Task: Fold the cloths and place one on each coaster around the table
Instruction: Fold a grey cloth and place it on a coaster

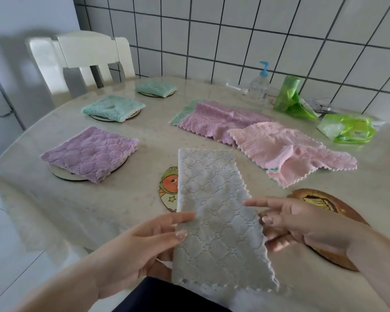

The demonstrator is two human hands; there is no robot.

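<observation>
Covering cartoon coaster (168, 188), grey cloth (214, 212), unfolded cloths (257, 136) beyond

The cloth (214, 212) held over the bench edge is pale grey, quilted in a scalloped diamond pattern; the folded cloth (90, 154) at the left is lilac with the same quilting; two further folded cloths (113, 108) (155, 87) are mint green; the loose pile holds a mauve cloth (216, 120) and a pale pink cloth (286, 149), with a green edge beneath; the bench (99, 206) is mottled beige; one coaster (168, 190) carries a cartoon print in orange, green and yellow with stars; another coaster (329, 208) is brown; the wall tiles (257, 30) are white with dark grout; the chair (81, 57) is cream; the pump bottle (259, 86) is clear with a blue top; the bags (345, 129) are bright green.
</observation>
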